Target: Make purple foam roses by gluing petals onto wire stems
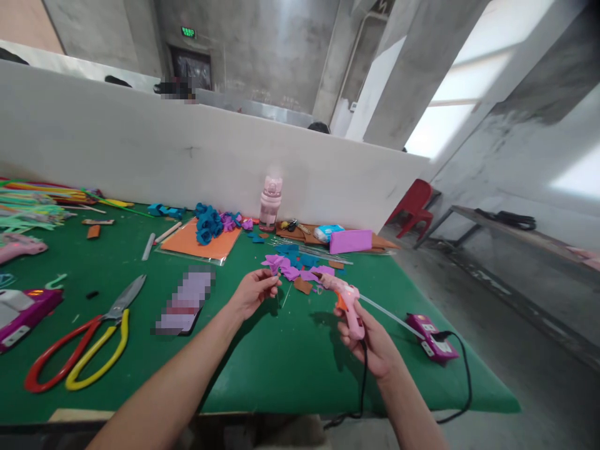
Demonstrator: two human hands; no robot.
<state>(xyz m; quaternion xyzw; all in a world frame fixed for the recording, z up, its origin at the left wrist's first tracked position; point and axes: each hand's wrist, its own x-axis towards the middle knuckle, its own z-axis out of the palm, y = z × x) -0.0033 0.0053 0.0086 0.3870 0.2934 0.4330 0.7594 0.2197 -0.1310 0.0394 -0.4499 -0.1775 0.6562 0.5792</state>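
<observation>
My left hand (257,291) pinches a small purple paper flower (274,262) by its base; a thin stem seems to run down below the fingers. My right hand (368,340) is wrapped round the handle of a pink glue gun (344,294). Its nozzle points left toward the flower, apart from it, and a clear glue stick (382,308) juts from its back. On the green table between and beyond the hands lie loose purple paper petals (307,274), blue paper pieces (289,251) and a brown scrap (303,285).
Large scissors (100,331) with red and yellow handles lie at left near a phone (186,301). Finished blue flowers (209,223) rest on an orange sheet (199,245). A pink bottle (270,203) stands by the white partition (197,150). The gun's cord hangs near a purple power strip (432,340).
</observation>
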